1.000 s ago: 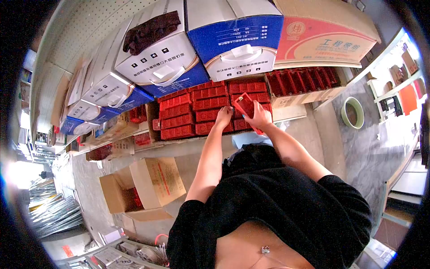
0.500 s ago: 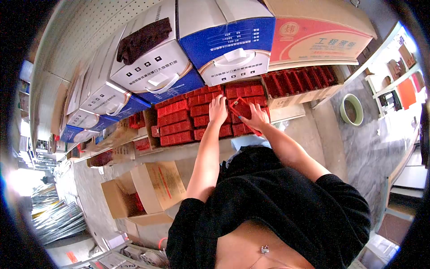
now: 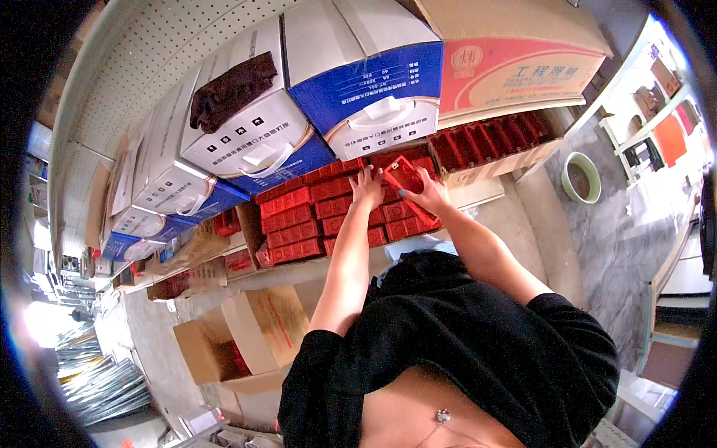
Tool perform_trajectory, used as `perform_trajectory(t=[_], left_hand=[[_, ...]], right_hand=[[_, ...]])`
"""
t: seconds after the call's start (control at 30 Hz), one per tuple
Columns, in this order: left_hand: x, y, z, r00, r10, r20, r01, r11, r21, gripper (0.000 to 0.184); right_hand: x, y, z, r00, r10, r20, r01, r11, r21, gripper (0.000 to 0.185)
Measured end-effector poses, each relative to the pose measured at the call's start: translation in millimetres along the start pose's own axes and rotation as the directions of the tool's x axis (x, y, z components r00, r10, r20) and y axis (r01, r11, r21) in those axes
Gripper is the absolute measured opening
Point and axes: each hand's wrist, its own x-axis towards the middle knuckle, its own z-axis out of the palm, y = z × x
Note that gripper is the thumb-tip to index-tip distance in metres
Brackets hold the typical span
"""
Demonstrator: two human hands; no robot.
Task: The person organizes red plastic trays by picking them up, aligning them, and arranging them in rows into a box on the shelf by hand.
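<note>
My right hand (image 3: 428, 193) grips a red plastic electrical box (image 3: 403, 173) by its right side, thumb on the near edge. The box is tilted, with its hollow side facing up. My left hand (image 3: 367, 187) lies just left of it, fingers spread on the stacked red boxes; whether it touches the held box I cannot tell. Rows of similar red boxes (image 3: 290, 216) fill an open carton under my hands.
Blue-and-white cartons (image 3: 373, 89) stand on the shelf above, a dark cloth (image 3: 233, 89) on one. To the right are an orange-printed carton (image 3: 515, 75) and a carton of red boxes (image 3: 489, 142). An opened carton (image 3: 250, 328) and a green bucket (image 3: 581, 178) stand lower.
The view has shifted slightly, so the shelf sits a little lower. My left hand has come closer to the held box, its fingers more spread. My right hand still holds the box.
</note>
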Motion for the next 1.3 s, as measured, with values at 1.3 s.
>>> perform_trajectory(t=[1.3], left_hand=[[-6, -8, -37, 0.970, -0.242, -0.019, 0.215, 0.894, -0.394, 0.064]], right_hand=[[35, 0, -5, 0.730, -0.657, -0.189, 0.497, 0.700, -0.513, 0.061]])
